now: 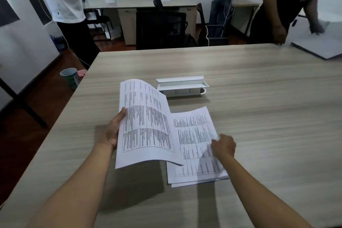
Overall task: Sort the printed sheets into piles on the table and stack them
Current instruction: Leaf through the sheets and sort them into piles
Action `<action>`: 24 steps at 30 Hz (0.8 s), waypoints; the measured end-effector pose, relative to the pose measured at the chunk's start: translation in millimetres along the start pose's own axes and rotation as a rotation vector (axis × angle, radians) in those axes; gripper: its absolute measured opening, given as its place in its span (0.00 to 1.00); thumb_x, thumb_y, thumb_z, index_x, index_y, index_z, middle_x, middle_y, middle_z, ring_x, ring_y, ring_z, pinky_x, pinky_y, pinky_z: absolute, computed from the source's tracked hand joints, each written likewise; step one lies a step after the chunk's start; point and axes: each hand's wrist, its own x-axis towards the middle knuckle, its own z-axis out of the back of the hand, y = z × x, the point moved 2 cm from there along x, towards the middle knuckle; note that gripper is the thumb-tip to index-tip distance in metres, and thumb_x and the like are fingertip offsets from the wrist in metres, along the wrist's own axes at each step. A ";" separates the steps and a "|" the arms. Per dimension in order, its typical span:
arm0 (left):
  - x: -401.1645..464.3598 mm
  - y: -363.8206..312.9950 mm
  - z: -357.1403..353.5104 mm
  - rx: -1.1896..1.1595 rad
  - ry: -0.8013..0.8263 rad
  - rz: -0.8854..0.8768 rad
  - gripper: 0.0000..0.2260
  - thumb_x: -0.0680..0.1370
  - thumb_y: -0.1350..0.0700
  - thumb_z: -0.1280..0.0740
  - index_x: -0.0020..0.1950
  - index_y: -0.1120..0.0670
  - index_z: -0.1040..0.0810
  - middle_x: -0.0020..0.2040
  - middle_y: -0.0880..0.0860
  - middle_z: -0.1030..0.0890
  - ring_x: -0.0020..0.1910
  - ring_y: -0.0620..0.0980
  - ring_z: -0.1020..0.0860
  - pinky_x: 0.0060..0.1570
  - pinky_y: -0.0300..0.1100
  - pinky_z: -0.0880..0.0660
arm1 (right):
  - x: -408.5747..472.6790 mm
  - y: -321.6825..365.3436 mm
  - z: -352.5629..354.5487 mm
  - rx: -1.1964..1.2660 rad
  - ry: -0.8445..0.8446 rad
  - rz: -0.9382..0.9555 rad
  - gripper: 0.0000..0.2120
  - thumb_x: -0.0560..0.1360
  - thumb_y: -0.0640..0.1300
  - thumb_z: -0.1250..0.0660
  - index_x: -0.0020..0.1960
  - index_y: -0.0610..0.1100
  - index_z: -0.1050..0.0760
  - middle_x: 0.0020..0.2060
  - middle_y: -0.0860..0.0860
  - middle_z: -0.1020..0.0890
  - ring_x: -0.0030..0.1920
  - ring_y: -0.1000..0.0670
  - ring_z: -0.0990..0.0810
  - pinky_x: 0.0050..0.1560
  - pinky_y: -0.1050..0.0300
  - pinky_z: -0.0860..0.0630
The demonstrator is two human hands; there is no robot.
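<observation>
The left hand point(112, 131) grips a bundle of printed sheets point(146, 126) by its left long edge, thumb curled over the printed face and the fingers hidden behind, so the bundle stands lifted off the table point(259, 98) and bows away from that grip, its free right edge sagging over the pile point(196, 150) that lies flat just to the right. The right hand point(224, 147) rests on that pile with its fingers curled onto the top sheet near the right edge; whether it pinches a sheet or only presses down cannot be told from here. Paper like this is light and limp: held at one edge it droops and fans, and single sheets slide easily over one another, so a one-sided grip will likely let the bundle splay. A hold near the middle of a long edge, with the other hand supporting the opposite edge, should keep the sheets square for stacking. Beyond the left grip, farther up the table, sits an open socket box point(182, 87), well clear of the paper
</observation>
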 end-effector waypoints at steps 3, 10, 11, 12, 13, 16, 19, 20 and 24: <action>5.7 4.5 -5.1 -0.007 0.011 0.021 0.19 0.82 0.47 0.47 0.59 0.57 0.24 0.45 0.59 0.15 0.40 0.57 0.15 0.34 0.52 0.18 | -15.2 31.1 -2.5 -0.085 -0.080 0.195 0.20 0.76 0.48 0.36 0.64 0.40 0.26 0.62 0.39 0.27 0.61 0.38 0.28 0.56 0.53 0.30; 16.4 16.1 -18.9 -0.007 0.029 0.030 0.19 0.82 0.47 0.48 0.57 0.58 0.23 0.44 0.59 0.14 0.40 0.57 0.15 0.33 0.51 0.18 | -35.8 78.7 -30.5 0.572 0.668 -0.055 0.22 0.74 0.59 0.34 0.55 0.41 0.24 0.56 0.43 0.19 0.56 0.43 0.21 0.56 0.49 0.23; 17.7 16.7 -19.0 -0.006 0.023 0.028 0.19 0.82 0.47 0.47 0.56 0.57 0.21 0.44 0.59 0.14 0.40 0.57 0.15 0.33 0.51 0.19 | -35.0 76.6 -31.3 0.612 0.594 -0.048 0.16 0.72 0.55 0.30 0.50 0.42 0.24 0.54 0.43 0.18 0.54 0.43 0.20 0.55 0.48 0.22; 19.3 16.9 -19.2 -0.009 0.023 0.031 0.21 0.82 0.47 0.47 0.53 0.57 0.18 0.44 0.59 0.14 0.40 0.57 0.15 0.33 0.51 0.19 | -32.9 73.2 -32.9 0.686 0.538 -0.062 0.12 0.71 0.51 0.27 0.45 0.44 0.25 0.52 0.43 0.17 0.52 0.42 0.18 0.56 0.46 0.21; 20.3 17.2 -18.8 -0.010 0.023 0.035 0.23 0.82 0.47 0.47 0.50 0.57 0.16 0.43 0.59 0.14 0.39 0.57 0.15 0.32 0.51 0.19 | -30.4 69.4 -34.3 0.757 0.510 -0.082 0.11 0.69 0.48 0.26 0.41 0.44 0.26 0.50 0.43 0.16 0.50 0.42 0.18 0.58 0.44 0.22; 20.8 18.3 -17.1 0.006 0.020 0.038 0.24 0.82 0.46 0.47 0.45 0.55 0.13 0.43 0.58 0.14 0.39 0.56 0.15 0.33 0.50 0.19 | -22.7 62.2 -30.4 0.803 0.484 -0.065 0.08 0.70 0.45 0.26 0.35 0.45 0.23 0.41 0.46 0.16 0.42 0.46 0.19 0.52 0.49 0.21; 21.0 18.4 -18.1 0.013 0.014 0.050 0.23 0.81 0.44 0.46 0.53 0.55 0.16 0.47 0.59 0.15 0.43 0.57 0.15 0.37 0.52 0.18 | -14.7 58.3 -25.0 0.763 0.515 -0.073 0.05 0.73 0.46 0.29 0.41 0.44 0.17 0.41 0.49 0.16 0.41 0.48 0.18 0.44 0.57 0.23; 21.2 18.4 -18.8 0.014 0.010 0.052 0.22 0.81 0.44 0.46 0.57 0.56 0.18 0.48 0.59 0.15 0.44 0.58 0.16 0.39 0.52 0.18 | -10.6 55.4 -24.3 0.720 0.499 -0.065 0.08 0.73 0.46 0.30 0.44 0.41 0.17 0.41 0.49 0.17 0.40 0.48 0.20 0.44 0.57 0.24; 18.2 14.9 -16.6 -0.011 0.017 0.033 0.19 0.82 0.46 0.47 0.59 0.57 0.23 0.46 0.58 0.15 0.42 0.57 0.15 0.36 0.51 0.18 | 1.9 36.3 -17.9 0.521 0.272 -0.039 0.10 0.73 0.41 0.33 0.44 0.33 0.18 0.39 0.44 0.20 0.43 0.47 0.21 0.42 0.57 0.27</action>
